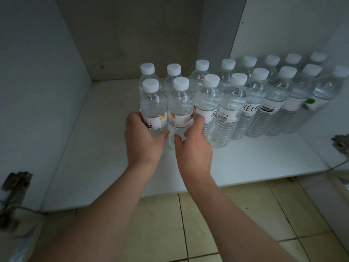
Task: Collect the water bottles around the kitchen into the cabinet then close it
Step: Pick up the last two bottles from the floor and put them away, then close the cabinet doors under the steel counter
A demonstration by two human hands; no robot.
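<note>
Several clear water bottles with white caps stand in two rows on the white cabinet floor (105, 148), running from the middle to the right wall. My left hand (143, 142) grips the front-left bottle (153, 106) around its label. My right hand (194, 146) grips the bottle beside it (179, 108), fingers curled round its right side and thumb at the front. Both bottles stand upright at the left end of the front row.
The cabinet's left wall (37, 91) and grey back panel (132, 35) enclose bare floor left of the bottles. Metal hinges sit at the left (17, 186) and right (340, 142) front edges. Beige floor tiles (170, 224) lie below the cabinet.
</note>
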